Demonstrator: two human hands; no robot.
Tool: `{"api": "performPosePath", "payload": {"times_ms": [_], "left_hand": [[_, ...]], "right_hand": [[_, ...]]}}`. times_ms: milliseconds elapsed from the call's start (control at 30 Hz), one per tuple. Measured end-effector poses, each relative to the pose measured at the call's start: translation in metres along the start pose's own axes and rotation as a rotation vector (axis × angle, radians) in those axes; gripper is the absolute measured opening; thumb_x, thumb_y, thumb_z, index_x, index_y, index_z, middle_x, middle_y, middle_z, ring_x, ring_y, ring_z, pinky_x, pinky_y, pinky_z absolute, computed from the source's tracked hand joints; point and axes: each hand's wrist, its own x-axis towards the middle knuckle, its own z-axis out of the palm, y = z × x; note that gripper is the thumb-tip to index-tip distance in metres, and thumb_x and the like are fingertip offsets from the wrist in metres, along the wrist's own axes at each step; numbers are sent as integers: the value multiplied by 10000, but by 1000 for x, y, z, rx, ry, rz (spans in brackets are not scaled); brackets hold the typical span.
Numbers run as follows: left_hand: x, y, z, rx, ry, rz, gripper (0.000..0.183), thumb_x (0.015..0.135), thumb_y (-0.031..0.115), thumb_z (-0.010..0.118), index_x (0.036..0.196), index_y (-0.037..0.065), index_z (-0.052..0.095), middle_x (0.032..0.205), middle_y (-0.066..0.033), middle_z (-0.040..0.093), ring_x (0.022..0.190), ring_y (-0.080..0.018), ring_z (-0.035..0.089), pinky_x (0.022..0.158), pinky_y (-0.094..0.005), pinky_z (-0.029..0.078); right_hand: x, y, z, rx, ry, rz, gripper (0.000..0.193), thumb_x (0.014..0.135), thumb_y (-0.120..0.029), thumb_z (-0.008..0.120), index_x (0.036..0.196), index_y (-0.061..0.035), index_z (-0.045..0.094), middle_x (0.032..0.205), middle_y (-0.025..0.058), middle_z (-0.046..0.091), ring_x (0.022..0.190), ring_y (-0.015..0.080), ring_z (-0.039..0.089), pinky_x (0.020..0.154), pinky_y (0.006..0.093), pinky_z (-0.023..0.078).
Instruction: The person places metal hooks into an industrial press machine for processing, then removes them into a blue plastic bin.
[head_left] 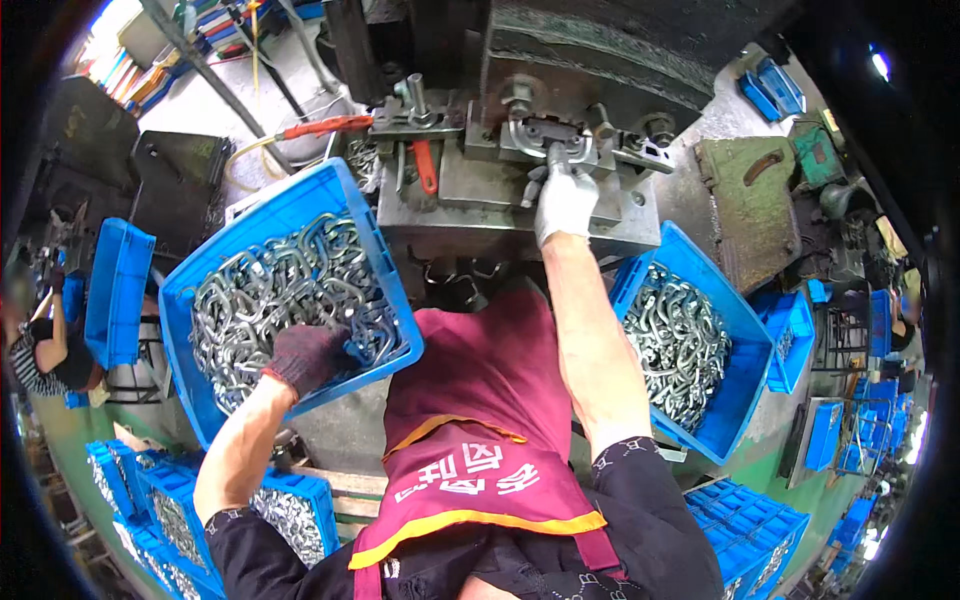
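My left hand (pixel 308 357), in a dark knitted glove, is down among the bent metal rods (pixel 275 280) in the left blue crate (pixel 372 215). Its fingers look curled, and whatever they hold is hidden. My right hand (pixel 566 203), in a white glove with dirty grey fingertips, reaches up to the machine's die (pixel 552 130). There its fingers are on a shiny U-shaped bent metal rod (pixel 520 142) that lies around the die; the fingers partly cover the rod.
The press's heavy block (pixel 600 60) overhangs the die. Left of it lie a red-handled tool (pixel 425 168) and an orange-red air gun (pixel 325 127). At right stands another blue crate (pixel 735 400) of bent rods (pixel 675 345). Stacked crates (pixel 750 530) stand behind me.
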Motion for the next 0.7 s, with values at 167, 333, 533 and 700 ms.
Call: {"api": "performPosePath", "payload": {"times_ms": [167, 333, 533, 700], "left_hand": [[-12, -25, -14, -532, 524, -319, 312, 865, 361, 644, 1057, 115, 630, 720, -143, 653, 651, -317, 654, 577, -401, 487], [2, -29, -21, -1127, 843, -468, 389, 901, 365, 610, 1058, 9, 638, 889, -115, 676, 810, -182, 622, 714, -331, 481], [13, -24, 1, -1858, 933, -381, 302, 908, 329, 620, 1056, 67, 599, 762, -34, 619, 538, -100, 574, 395, -222, 435], [21, -7, -7, -2017, 961, -456, 274, 903, 345, 626, 1013, 96, 595, 709, -18, 604, 488, -97, 542, 364, -225, 401]], "right_hand": [[14, 8, -9, 56, 9, -130, 228, 928, -198, 573, 816, 0, 582, 636, 94, 601, 448, 153, 525, 411, 301, 438], [24, 20, -47, -491, -3, -539, 229, 962, -66, 452, 1126, -13, 602, 883, 108, 640, 823, 201, 626, 724, 306, 526], [-66, -16, -113, -329, -8, -446, 223, 923, -72, 537, 1127, 10, 579, 959, 76, 624, 816, 125, 578, 739, 257, 496], [-133, 0, -66, -612, -236, -590, 107, 822, -96, 687, 895, -20, 669, 860, 108, 685, 750, 196, 646, 724, 335, 515]]}}
